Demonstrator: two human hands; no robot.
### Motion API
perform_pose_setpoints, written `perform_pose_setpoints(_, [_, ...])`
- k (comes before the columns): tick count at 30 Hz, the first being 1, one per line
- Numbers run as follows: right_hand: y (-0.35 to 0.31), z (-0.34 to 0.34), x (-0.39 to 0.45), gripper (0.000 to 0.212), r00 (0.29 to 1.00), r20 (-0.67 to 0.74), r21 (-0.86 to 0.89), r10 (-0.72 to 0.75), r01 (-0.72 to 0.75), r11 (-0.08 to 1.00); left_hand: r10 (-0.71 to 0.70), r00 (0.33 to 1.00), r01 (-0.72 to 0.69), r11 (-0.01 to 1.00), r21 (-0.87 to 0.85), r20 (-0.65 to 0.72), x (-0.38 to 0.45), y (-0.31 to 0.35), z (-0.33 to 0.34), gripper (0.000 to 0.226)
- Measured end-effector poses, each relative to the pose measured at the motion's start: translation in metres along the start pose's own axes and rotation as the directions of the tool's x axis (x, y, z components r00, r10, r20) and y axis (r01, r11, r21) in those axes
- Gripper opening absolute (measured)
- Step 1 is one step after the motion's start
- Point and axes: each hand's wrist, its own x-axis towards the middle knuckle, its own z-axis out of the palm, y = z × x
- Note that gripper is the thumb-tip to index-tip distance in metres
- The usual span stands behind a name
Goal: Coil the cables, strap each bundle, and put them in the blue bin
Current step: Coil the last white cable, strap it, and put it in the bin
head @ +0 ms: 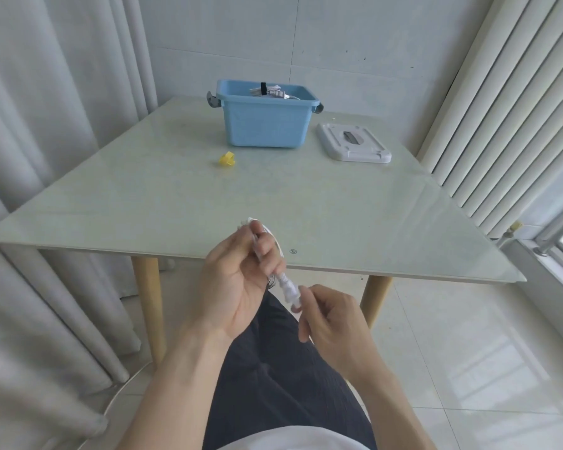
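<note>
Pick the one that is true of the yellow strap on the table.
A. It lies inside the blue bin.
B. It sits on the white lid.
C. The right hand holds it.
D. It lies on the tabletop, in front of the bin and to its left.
D: the yellow strap lies alone on the table, nearer the camera than the blue bin and left of it.

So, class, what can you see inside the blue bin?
Inside the blue bin, a pale cable bundle with a black strap shows above the rim. The bin's front wall hides everything lower down.

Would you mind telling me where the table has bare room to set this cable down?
Bare: the table between the yellow strap and the near edge. Crowded: the far side, with the blue bin and white lid.
</note>
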Motion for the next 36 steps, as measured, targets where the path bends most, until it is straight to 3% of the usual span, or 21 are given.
perform_pose_setpoints(3, [0.005,-0.003,0.006,0.025,0.987,-0.151,0.117,0.051,-0.033,0.993,-0.102,0.995,0.102,0.994,-0.045,0.001,-0.003,0.008,-0.003,0.031])
perform_pose_setpoints(7, [0.007,-0.009,0.008,0.014,0.950,-0.270,0.286,0.157,-0.077,0.955,-0.235,0.964,0.238,0.971,0.009,-0.127,-0.004,0.012,-0.007,0.054])
perform_pose_setpoints(11, [0.006,-0.009,0.006,0.013,0.950,-0.249,0.393,0.186,-0.077,0.916,-0.190,0.961,0.230,0.951,0.204,-0.199,-0.002,0.009,-0.011,0.044])
perform_pose_setpoints(15, [0.007,-0.011,0.007,0.011,0.935,-0.305,0.397,0.179,-0.046,0.917,-0.140,0.971,0.181,0.960,0.214,-0.195,-0.003,0.009,-0.014,0.036])
perform_pose_setpoints(18, [0.007,-0.013,0.006,0.015,0.955,-0.216,0.315,0.203,-0.129,0.940,-0.096,0.968,0.114,0.991,0.067,-0.231,-0.001,0.006,-0.014,0.039])
perform_pose_setpoints(21, [0.007,-0.010,0.005,0.028,0.971,-0.021,0.189,0.237,-0.229,0.955,-0.031,0.971,-0.002,0.990,-0.139,-0.238,0.002,0.007,-0.014,0.042])
perform_pose_setpoints(23, [0.010,-0.010,0.004,0.030,0.968,0.089,0.070,0.236,-0.242,0.968,0.046,0.971,-0.089,0.980,-0.178,-0.234,0.004,0.009,-0.016,0.036])
perform_pose_setpoints(26, [0.011,-0.012,0.001,0.020,0.950,0.175,-0.126,0.257,-0.237,0.963,0.175,0.956,-0.192,0.980,-0.053,-0.237,0.005,0.010,-0.017,0.024])
perform_pose_setpoints(30, [0.002,-0.014,-0.002,0.017,0.962,0.198,-0.199,0.186,-0.147,0.969,0.300,0.935,-0.266,0.946,0.187,-0.191,0.005,-0.001,-0.013,0.020])
perform_pose_setpoints(33, [-0.008,-0.016,-0.007,0.017,0.936,0.342,-0.205,0.088,-0.018,0.979,0.334,0.939,-0.235,0.797,0.556,-0.081,0.002,-0.009,-0.014,0.013])
perform_pose_setpoints(36, [-0.017,-0.022,-0.011,0.016,0.905,0.424,-0.131,0.025,0.035,0.991,0.233,0.972,-0.163,0.617,0.770,0.020,-0.003,-0.011,-0.013,0.011])
